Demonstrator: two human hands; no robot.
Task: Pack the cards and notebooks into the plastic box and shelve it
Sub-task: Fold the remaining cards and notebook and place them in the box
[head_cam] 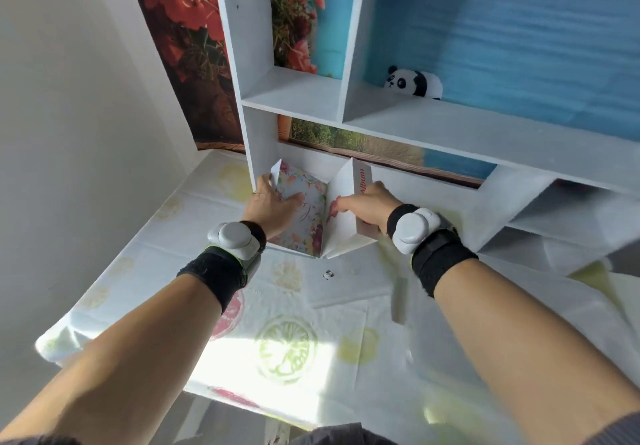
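The box [341,199] is white, with a red word "Album" on its right wall. It sits at the mouth of the lowest left compartment of the white shelf unit [415,129], partly inside it. A floral-covered notebook [310,216] lies inside the box. My left hand [270,204] holds the box's left side, fingers resting on the floral cover. My right hand [369,207] grips the box's right wall. Whatever lies under the notebook is hidden.
The shelf unit stands on a table with a fruit-print cloth [287,334]. A panda plush [414,83] sits on the upper right shelf. A tiny panda figure [328,274] and a pale green strip [398,299] lie on the cloth near the box.
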